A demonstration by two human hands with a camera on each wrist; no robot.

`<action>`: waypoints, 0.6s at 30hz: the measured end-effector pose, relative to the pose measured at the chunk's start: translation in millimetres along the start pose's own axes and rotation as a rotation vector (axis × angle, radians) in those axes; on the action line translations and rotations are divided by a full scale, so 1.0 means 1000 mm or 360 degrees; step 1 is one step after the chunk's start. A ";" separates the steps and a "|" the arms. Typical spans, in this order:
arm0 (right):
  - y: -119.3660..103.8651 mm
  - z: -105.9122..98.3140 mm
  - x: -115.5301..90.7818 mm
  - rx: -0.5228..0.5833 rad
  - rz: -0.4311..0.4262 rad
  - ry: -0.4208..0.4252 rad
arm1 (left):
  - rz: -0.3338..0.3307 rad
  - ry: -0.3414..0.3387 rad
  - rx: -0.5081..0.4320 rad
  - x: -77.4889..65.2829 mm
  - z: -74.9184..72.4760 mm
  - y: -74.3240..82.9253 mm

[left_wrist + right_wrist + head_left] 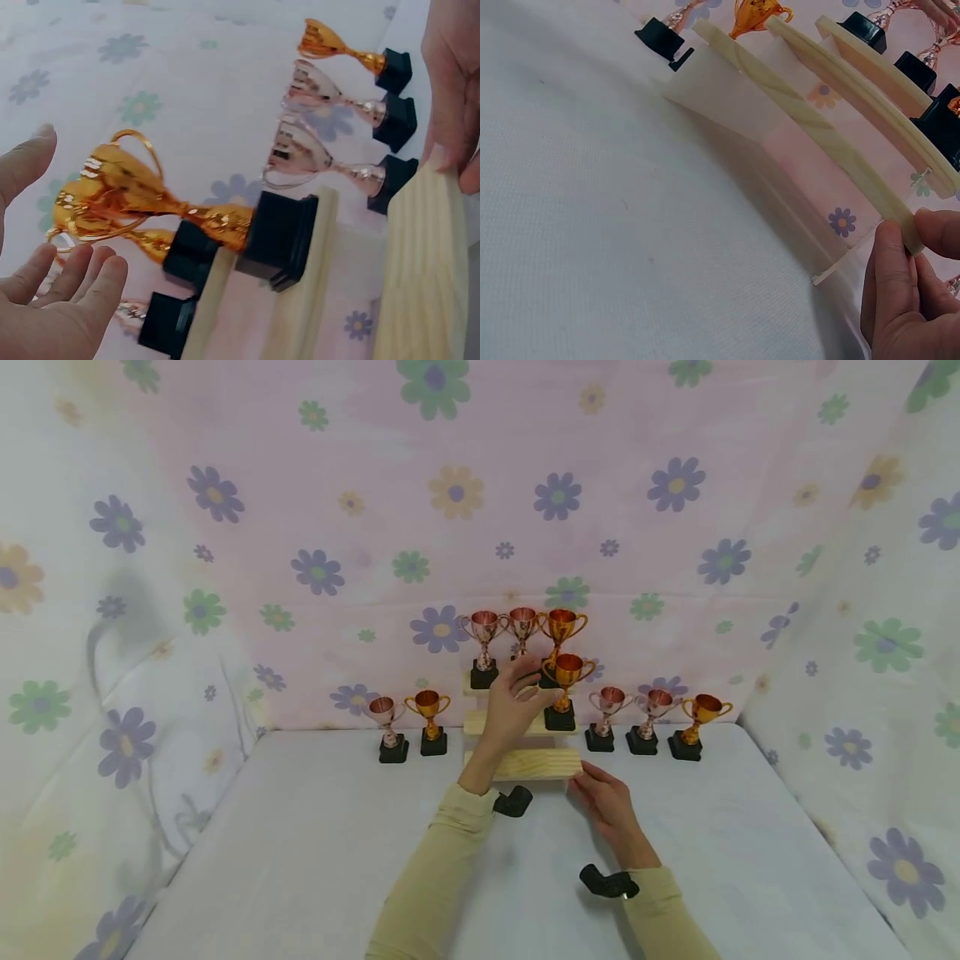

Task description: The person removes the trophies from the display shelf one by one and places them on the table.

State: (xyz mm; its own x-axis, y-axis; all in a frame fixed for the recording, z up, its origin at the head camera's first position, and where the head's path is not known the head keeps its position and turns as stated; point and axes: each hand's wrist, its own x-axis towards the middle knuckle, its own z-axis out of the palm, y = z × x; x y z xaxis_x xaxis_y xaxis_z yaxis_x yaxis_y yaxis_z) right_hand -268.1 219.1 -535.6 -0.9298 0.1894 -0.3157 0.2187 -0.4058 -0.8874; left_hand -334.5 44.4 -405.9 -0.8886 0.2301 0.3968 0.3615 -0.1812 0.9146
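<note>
A small gold trophy cup [568, 670] with a black base stands at the right end of the middle step of a wooden three-step display stand [536, 766]. Beside it is my left hand [512, 714]; the left wrist view has its fingers and thumb spread apart around the gold cup [124, 184], with nothing gripped. My right hand [609, 806] pinches the right end of the lowest step between thumb and fingers, plainest in the right wrist view at the board's tip [901, 225]. Along the top step stand two rose-gold trophies [484, 627] and a gold one [562, 625].
On the white table [300, 860], a rose-gold trophy [384, 714] and a gold trophy [429, 706] stand left of the stand. To its right are two rose-gold trophies [656, 703] and a gold one [705, 710]. A flower-patterned cloth [375, 510] hangs close behind.
</note>
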 end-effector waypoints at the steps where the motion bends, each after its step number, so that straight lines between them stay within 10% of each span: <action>1: 0.000 0.000 0.000 -0.0003 0.0003 -0.0006 | -0.0021 0.0003 0.0003 0.001 0.003 -0.001; 18: 0.000 -0.005 0.001 -0.0018 0.0013 -0.0045 | -0.0126 0.0034 0.0099 0.021 0.030 -0.020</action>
State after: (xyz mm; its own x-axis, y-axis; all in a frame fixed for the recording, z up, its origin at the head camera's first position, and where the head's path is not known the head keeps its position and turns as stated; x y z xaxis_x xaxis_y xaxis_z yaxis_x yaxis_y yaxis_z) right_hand -268.1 223.6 -537.3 -0.9359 0.1609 -0.3134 0.2293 -0.3973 -0.8886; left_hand -351.7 81.5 -414.0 -0.9206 0.2211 0.3218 0.3061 -0.1032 0.9464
